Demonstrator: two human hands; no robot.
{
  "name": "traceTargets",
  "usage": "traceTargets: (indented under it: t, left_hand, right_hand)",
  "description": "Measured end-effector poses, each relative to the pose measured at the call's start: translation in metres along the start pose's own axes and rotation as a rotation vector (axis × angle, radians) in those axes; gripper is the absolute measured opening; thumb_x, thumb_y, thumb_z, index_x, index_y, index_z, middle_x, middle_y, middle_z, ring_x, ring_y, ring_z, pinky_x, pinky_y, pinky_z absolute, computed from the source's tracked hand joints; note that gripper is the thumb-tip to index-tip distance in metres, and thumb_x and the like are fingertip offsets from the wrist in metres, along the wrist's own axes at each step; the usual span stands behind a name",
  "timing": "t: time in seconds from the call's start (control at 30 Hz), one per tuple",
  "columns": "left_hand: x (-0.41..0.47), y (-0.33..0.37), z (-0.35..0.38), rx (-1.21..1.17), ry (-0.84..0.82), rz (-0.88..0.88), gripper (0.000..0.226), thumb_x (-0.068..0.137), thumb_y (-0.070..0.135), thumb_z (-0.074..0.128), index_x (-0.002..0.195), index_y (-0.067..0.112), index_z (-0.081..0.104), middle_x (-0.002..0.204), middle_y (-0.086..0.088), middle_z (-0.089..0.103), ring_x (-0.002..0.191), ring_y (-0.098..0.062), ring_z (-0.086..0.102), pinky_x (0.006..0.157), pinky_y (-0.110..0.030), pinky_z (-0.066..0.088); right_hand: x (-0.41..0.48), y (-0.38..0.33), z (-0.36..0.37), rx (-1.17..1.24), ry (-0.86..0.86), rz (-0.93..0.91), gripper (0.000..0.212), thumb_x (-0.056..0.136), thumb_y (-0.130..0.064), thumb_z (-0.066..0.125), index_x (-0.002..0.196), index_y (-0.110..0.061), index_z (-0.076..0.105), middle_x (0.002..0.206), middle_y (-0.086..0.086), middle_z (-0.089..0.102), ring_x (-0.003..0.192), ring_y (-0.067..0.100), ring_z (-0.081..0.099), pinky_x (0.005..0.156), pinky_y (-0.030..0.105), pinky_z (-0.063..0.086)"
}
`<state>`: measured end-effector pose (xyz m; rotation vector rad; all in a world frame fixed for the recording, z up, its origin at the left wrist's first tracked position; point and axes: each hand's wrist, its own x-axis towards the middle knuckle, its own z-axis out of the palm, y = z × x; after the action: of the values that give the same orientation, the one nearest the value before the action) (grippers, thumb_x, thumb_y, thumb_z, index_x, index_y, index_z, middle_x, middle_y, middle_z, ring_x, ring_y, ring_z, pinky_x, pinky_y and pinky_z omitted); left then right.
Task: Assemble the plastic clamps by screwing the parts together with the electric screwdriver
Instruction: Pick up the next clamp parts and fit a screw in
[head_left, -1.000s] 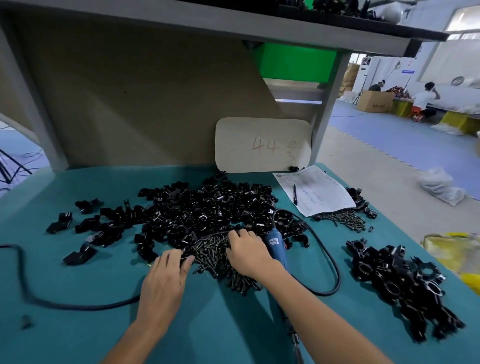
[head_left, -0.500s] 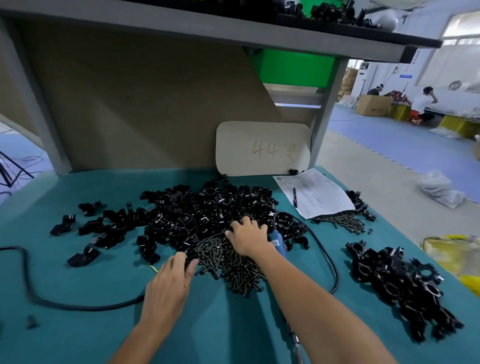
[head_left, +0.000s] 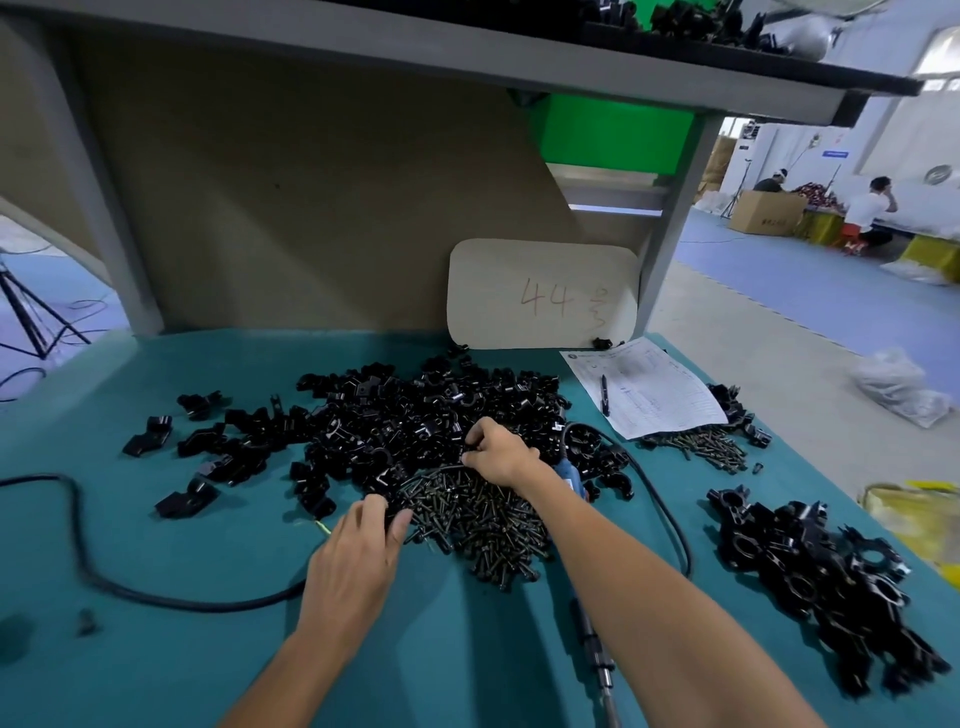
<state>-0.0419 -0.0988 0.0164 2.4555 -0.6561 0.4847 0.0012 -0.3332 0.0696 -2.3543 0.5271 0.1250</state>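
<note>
The table mat (head_left: 208, 654) is teal. The loose clamp parts (head_left: 395, 415), assembled clamps (head_left: 810, 571) and cable (head_left: 156, 597) are black. The screws (head_left: 483, 525) are dark bronze. The electric screwdriver (head_left: 570, 479) is blue. The beige card (head_left: 543, 296) bears red numerals.

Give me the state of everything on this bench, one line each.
Screws, loose heap.
Loose clamp parts, scattered pile.
Assembled clamps, piled at right.
Screwdriver, lying on the table, unheld, under the right forearm.
Left hand, fingertips at the edge of the screws, grip unclear.
Right hand, fingers curled into the clamp parts, grip unclear.
Pen, lying on the paper.
</note>
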Motion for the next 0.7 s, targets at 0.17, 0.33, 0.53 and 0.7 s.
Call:
traceTargets:
  t: [0.17,0.33,0.53,0.7]
  left_hand:
    - [0.001,0.0,-0.002,-0.003,0.002,-0.016,0.035,0.1,0.051,0.035,0.089,0.018,0.039,0.074,0.004,0.048,0.06,-0.017,0.046,0.047,-0.028,0.035]
    - [-0.001,0.0,0.002,0.008,-0.063,-0.012,0.038,0.089,0.025,0.071,0.111,0.009,0.045,0.096,-0.006,0.056,0.079,-0.022,0.06,0.056,-0.03,0.05]
    - [-0.004,0.003,-0.001,-0.031,-0.075,0.013,0.053,0.087,0.009,0.072,0.128,0.003,0.039,0.108,-0.02,0.062,0.091,-0.036,0.067,0.07,-0.039,0.054]
    - [-0.007,0.009,-0.003,-0.065,-0.063,0.008,0.064,0.091,0.023,0.068,0.137,0.013,0.025,0.087,-0.01,0.063,0.068,-0.033,0.065,0.054,-0.034,0.041]
  right_hand:
    - [-0.004,-0.006,-0.001,0.067,0.187,-0.04,0.01,0.098,-0.032,0.055,0.106,-0.026,0.054,0.092,-0.002,0.066,0.092,0.022,0.058,0.096,0.043,0.039]
    - [-0.037,-0.015,-0.004,0.478,0.249,-0.1,0.023,0.101,-0.023,0.045,0.117,-0.024,0.061,0.103,-0.002,0.064,0.085,0.014,0.061,0.077,0.037,0.055]
    - [-0.1,-0.009,0.059,1.138,0.161,-0.066,0.024,0.105,-0.011,0.049,0.112,-0.018,0.07,0.095,0.007,0.066,0.077,0.014,0.067,0.075,0.031,0.06]
    - [-0.129,0.011,0.092,0.631,0.416,-0.271,0.024,0.107,-0.03,0.047,0.127,-0.034,0.06,0.122,-0.008,0.061,0.106,0.001,0.06,0.09,0.012,0.046]
